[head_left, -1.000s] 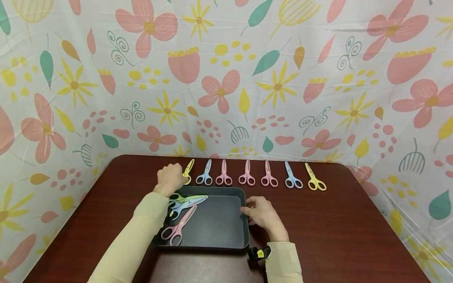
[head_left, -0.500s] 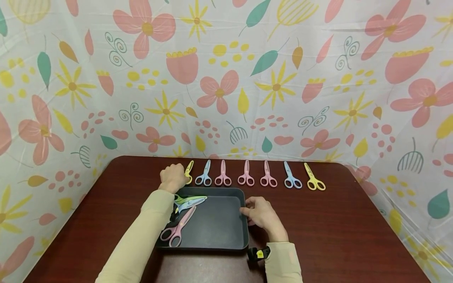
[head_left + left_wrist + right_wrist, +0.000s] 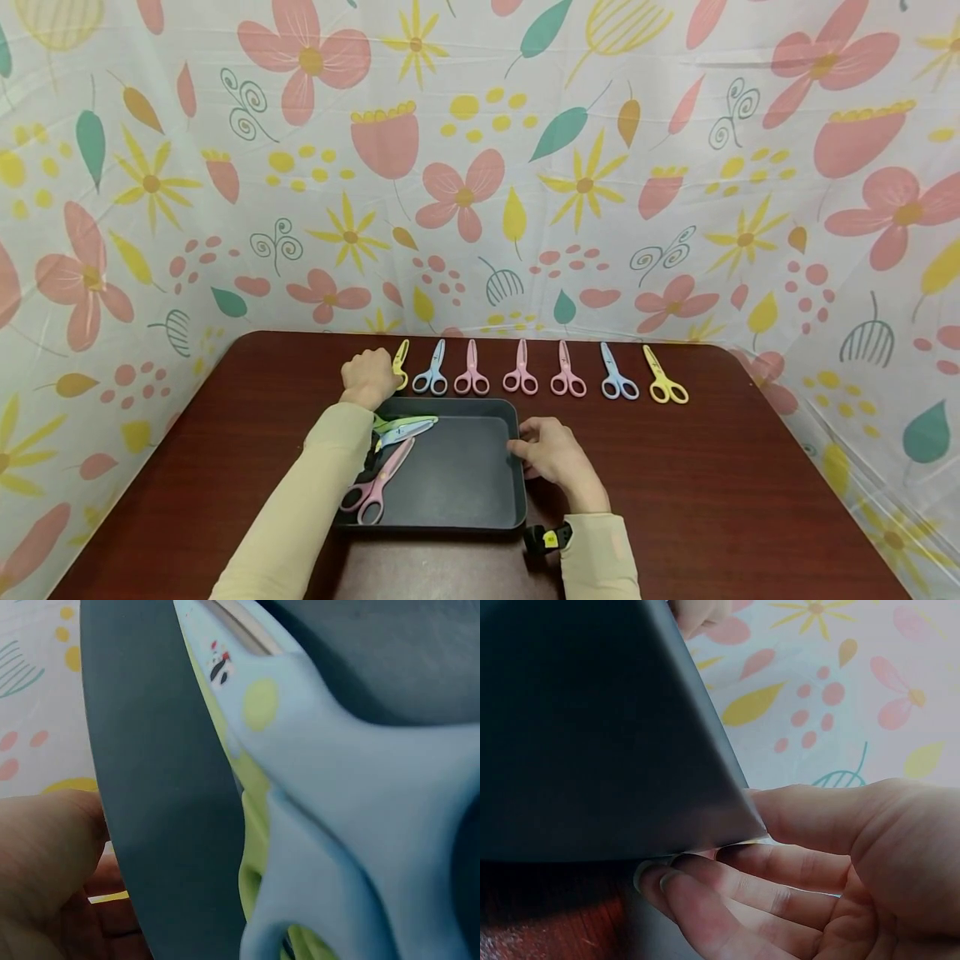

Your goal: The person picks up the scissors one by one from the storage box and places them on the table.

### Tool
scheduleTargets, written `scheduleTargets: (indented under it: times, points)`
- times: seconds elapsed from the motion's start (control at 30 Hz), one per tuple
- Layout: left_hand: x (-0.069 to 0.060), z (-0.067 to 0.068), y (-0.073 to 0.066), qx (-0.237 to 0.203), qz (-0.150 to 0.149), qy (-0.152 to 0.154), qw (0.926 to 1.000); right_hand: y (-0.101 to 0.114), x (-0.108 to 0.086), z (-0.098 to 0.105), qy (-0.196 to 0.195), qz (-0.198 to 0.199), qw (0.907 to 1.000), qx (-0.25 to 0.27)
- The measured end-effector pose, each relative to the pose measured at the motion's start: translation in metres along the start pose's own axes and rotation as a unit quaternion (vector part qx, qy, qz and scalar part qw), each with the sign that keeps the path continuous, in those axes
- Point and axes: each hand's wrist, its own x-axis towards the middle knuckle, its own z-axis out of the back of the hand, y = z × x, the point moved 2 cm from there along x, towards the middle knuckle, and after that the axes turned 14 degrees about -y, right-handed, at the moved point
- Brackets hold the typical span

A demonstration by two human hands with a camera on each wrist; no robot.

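I am weighing where the yellow scissors (image 3: 401, 358) at the row's left end are lying: on the surface (image 3: 720, 492), beyond the far left part of the dark tray (image 3: 461, 475) and immediately right of the left hand (image 3: 367, 379). Their long axis is running away from the person, blades pointing at the patterned backdrop (image 3: 465, 275) and leaning slightly right, handles toward the near side. So the left hand is sitting at the handle end and is clearly the nearer one. Its fingers are bending downward, but its own back is hiding part of the handles, so I am not able to tell whether it is gripping them. The right hand (image 3: 557, 454) is pinching the tray's right side, thumb at the rim and fingers curling low outside, well apart from the yellow scissors. The neighbouring blue scissors (image 3: 435, 368) are lying just to their right, nearly parallel, with a gap between.
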Motion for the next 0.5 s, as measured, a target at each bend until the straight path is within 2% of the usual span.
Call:
scheduleTargets:
  times: [0.5]
  points:
    - [0.0011, -0.0101, -0.0028, 0.022, -0.005, 0.004, 0.9997, 0.0007, -0.0005, 0.0008, 0.001, 0.004, 1.0, -0.003]
